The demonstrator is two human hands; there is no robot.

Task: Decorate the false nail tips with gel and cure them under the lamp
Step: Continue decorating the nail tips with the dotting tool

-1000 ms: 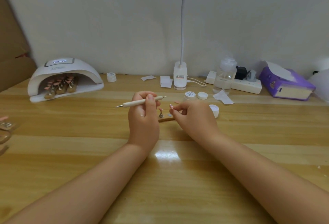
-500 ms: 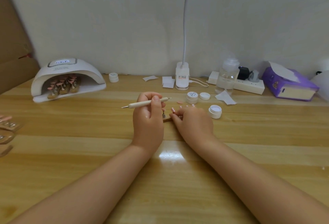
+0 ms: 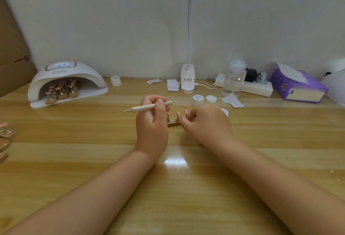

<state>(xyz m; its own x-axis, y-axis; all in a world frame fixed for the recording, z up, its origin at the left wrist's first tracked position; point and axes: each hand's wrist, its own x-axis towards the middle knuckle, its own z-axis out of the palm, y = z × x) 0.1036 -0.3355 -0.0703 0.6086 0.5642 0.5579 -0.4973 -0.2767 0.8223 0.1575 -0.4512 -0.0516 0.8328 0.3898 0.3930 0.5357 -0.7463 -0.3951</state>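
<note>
My left hand (image 3: 151, 122) grips a wooden dotting tool (image 3: 149, 106) held level, its metal tips pointing left and right. Between the hands a small wooden stand (image 3: 173, 123) carries pink nail tips (image 3: 177, 113) on little pegs. My right hand (image 3: 207, 124), blurred, has its fingers curled at the stand's right end; what they pinch is unclear. One loose pink tip (image 3: 185, 106) lies behind the stand. The white curing lamp (image 3: 67, 81) at the back left is lit and holds several stands of pink tips (image 3: 61, 89).
Gel pots (image 3: 198, 99), a loose lid (image 3: 211, 99) and another pot (image 3: 115, 81) stand behind the hands. A desk lamp base (image 3: 187, 78), clear bottle (image 3: 234, 79), power strip (image 3: 256, 88), paper wipes (image 3: 232, 101) and purple tissue box (image 3: 298, 87) line the wall. More stands (image 3: 5, 133) lie far left.
My right hand has come down from holding a tip above the stand to the stand's right end. Two tips now show upright on pegs. The left hand keeps the tool almost still.
</note>
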